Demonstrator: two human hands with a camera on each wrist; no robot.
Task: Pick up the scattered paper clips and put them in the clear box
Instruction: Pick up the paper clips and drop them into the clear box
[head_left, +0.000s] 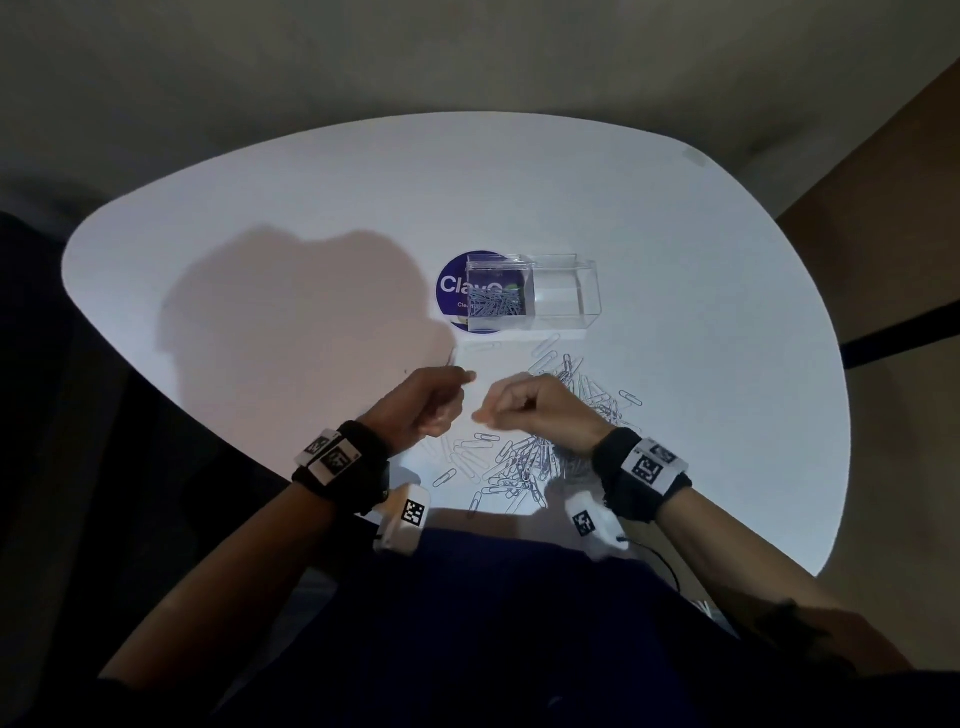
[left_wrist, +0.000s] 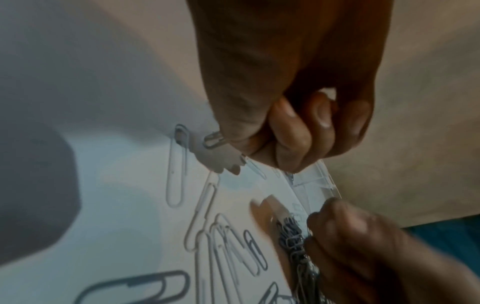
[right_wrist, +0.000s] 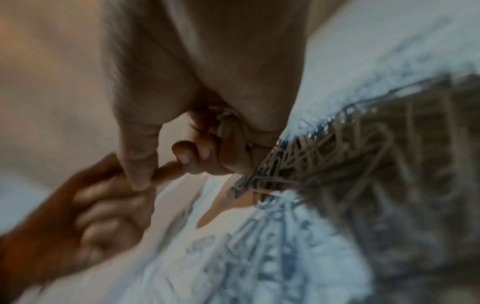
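We see thin bent-wire paper clips (head_left: 519, 462), silvery and looped, strewn over the smooth white table (head_left: 311, 208) beneath and just beyond both sets of fingers. The left hand (head_left: 426, 402) has its fingers curled tight into the palm; in the left wrist view a single clip (left_wrist: 214, 139) pokes out from between its thumb and curled fingers, pinched there. The right hand (head_left: 535, 405) is also curled, thumb against forefinger. The right wrist view is badly smeared, yet thin wire loops show inside the curl, so we take it to be holding a few clips; how many we cannot tell.

Beyond the fingertips of both hands stands the clear box (head_left: 501, 299), hard glossy plastic with sharp square edges, a tangle of clips lying in its bottom. Just beside it, to the right, lies a second clear rectangular piece (head_left: 566, 291), touching it. Under the box sits a round dark-blue sticker (head_left: 452, 291) with white lettering, partly hidden by the box so the word is cut off.

The densest heap lies under the right wrist, and the wrist covers part of it. Black fabric wristbands (head_left: 358, 462) carry white blocks with square printed markers.
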